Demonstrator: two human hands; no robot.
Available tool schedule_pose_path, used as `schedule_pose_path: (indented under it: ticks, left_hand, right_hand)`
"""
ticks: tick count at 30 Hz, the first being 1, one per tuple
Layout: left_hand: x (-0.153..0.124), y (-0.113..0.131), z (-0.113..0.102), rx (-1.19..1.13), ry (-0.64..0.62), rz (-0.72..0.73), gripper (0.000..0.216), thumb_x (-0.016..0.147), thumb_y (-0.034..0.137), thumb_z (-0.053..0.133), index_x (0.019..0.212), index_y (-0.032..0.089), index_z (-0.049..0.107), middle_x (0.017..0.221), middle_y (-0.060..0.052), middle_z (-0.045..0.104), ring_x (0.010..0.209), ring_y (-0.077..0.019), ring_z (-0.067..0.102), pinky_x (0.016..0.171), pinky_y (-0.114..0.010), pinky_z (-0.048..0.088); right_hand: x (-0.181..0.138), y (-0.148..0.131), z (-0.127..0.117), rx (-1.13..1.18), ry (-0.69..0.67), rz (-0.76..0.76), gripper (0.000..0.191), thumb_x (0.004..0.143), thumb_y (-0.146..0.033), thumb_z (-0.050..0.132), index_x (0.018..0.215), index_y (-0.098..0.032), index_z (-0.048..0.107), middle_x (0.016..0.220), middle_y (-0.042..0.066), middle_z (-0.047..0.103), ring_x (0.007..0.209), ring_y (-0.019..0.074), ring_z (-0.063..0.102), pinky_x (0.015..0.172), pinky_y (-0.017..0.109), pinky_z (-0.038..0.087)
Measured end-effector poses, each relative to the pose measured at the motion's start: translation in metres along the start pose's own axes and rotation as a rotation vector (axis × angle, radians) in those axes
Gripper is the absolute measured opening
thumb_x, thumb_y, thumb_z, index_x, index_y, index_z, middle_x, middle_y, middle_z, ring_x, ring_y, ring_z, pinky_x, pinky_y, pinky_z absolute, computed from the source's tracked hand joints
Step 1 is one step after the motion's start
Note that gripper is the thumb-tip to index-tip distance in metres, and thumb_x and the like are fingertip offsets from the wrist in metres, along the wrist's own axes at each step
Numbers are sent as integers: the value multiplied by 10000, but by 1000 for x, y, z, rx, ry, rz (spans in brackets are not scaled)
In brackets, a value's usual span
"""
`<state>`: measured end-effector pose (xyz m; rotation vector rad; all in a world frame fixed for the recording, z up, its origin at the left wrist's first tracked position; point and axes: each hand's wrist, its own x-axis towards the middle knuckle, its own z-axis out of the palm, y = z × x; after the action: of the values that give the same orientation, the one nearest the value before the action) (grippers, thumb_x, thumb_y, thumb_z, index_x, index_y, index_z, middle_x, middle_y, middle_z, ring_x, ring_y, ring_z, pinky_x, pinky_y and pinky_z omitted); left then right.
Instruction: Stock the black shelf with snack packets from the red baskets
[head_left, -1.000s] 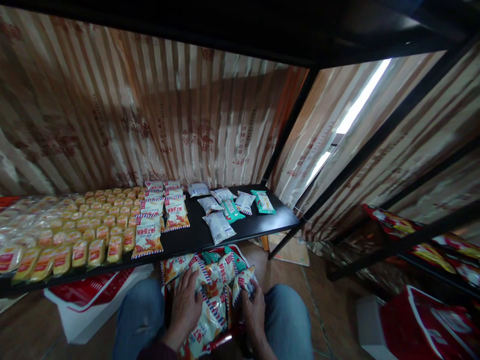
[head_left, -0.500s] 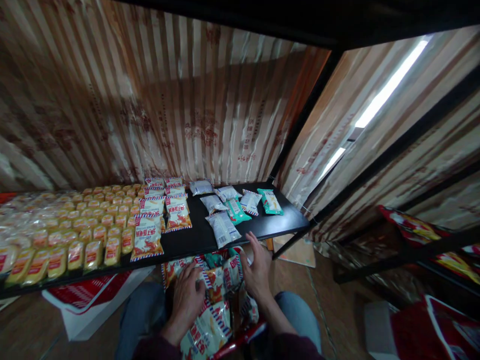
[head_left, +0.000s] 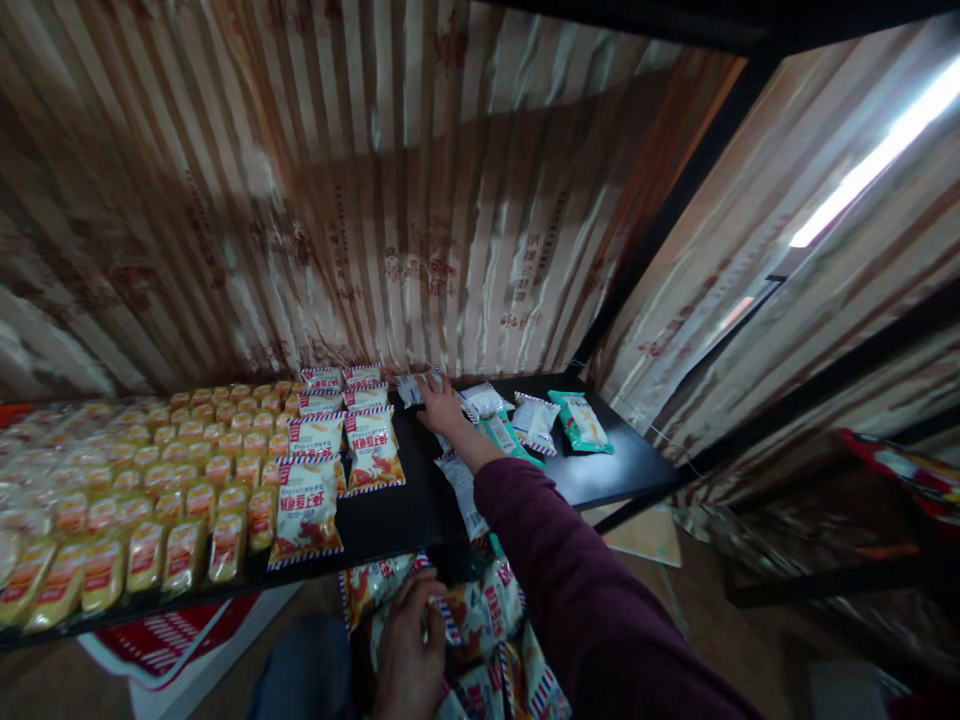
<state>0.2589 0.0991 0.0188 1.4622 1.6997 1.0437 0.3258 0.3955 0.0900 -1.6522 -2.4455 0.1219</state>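
On the black shelf, my right hand (head_left: 441, 405) reaches to the back, its fingers spread and touching a silver-backed snack bag (head_left: 409, 391). Below the shelf's front edge, my left hand (head_left: 411, 640) is closed, its bent fingers on a snack bag (head_left: 379, 585) in a heap; its grip is partly hidden. More striped-edge bags (head_left: 480, 610) lie in that heap between my knees. Right of my reaching arm lie a green snack bag (head_left: 583, 422) and a white one (head_left: 535, 422). My sleeve partly covers another silver-backed bag (head_left: 463, 490).
Two rows of front-facing snack bags (head_left: 307, 505) stand left of the gap on the shelf (head_left: 375, 525). Many small yellow wrapped cakes (head_left: 184, 550) fill its left part. A red and white box (head_left: 161, 640) sits underneath. A dark metal post (head_left: 660, 220) rises at the right corner.
My right hand has moved from the heap up and back onto the shelf, to the silver-backed bag. My left hand stays at the heap, its fingers more bent. The view has shifted.
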Motion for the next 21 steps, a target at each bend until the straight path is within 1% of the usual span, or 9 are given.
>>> schedule_pose_path:
  ticks: [2, 5, 7, 10, 13, 16, 18, 21]
  left_hand:
    - [0, -7, 5, 5, 20, 9, 297, 798, 210, 423, 876, 216, 710, 1099, -75, 703, 1068, -196, 638, 961, -348, 493]
    - [0, -17, 10, 29, 42, 22, 323, 801, 191, 396, 871, 217, 711, 1064, -72, 714, 1046, -188, 644, 956, -326, 491]
    - [1, -23, 11, 53, 22, 13, 336, 801, 188, 392, 886, 225, 715, 1076, -68, 711, 1059, -190, 639, 965, -329, 486]
    - [4, -29, 8, 51, -58, -16, 338, 807, 209, 405, 928, 245, 718, 1110, -55, 701, 1081, -194, 633, 971, -332, 488]
    - [5, -32, 5, 10, -113, -23, 303, 795, 231, 444, 925, 253, 716, 1122, -48, 697, 1082, -199, 634, 962, -336, 499]
    - [5, -32, 4, -17, -113, -43, 295, 803, 245, 442, 924, 242, 711, 1121, -56, 696, 1090, -198, 628, 981, -343, 485]
    - [3, -32, 6, -17, -97, -48, 306, 818, 253, 418, 917, 236, 707, 1101, -63, 700, 1081, -197, 630, 979, -344, 484]
    - [-3, -27, 10, 29, -44, -30, 329, 840, 246, 377, 899, 234, 700, 1090, -71, 697, 1073, -202, 628, 976, -360, 484]
  right_hand:
    - [11, -1, 7, -55, -53, 9, 885, 760, -263, 667, 1501, -269, 183, 1587, 49, 168, 1443, 377, 40, 1117, 532, 206]
    - [20, -1, 19, -84, -91, 6, 884, 754, -314, 688, 1492, -291, 202, 1585, 67, 167, 1434, 402, 29, 1097, 591, 187]
    - [21, -2, 26, -61, -54, 17, 788, 786, -295, 650, 1471, -283, 262, 1573, 93, 198, 1422, 413, 82, 1070, 616, 212]
    - [17, -2, 34, -38, 24, 6, 597, 831, -210, 567, 1400, -252, 392, 1547, 119, 254, 1397, 424, 151, 1037, 633, 240]
    - [8, 3, 37, -54, 48, -52, 439, 879, -209, 494, 1317, -241, 478, 1544, 113, 264, 1405, 396, 149, 1045, 624, 226]
    - [-3, 18, 36, -71, 68, -87, 338, 916, -223, 441, 1242, -244, 528, 1538, 100, 287, 1407, 352, 184, 1061, 600, 221]
    - [-9, 32, 33, -76, 82, -106, 308, 919, -204, 433, 1202, -240, 548, 1527, 95, 316, 1397, 329, 225, 1068, 582, 232]
    - [-12, 53, 26, -55, 96, -178, 273, 924, -175, 412, 1139, -208, 577, 1509, 107, 352, 1381, 300, 280, 1080, 534, 260]
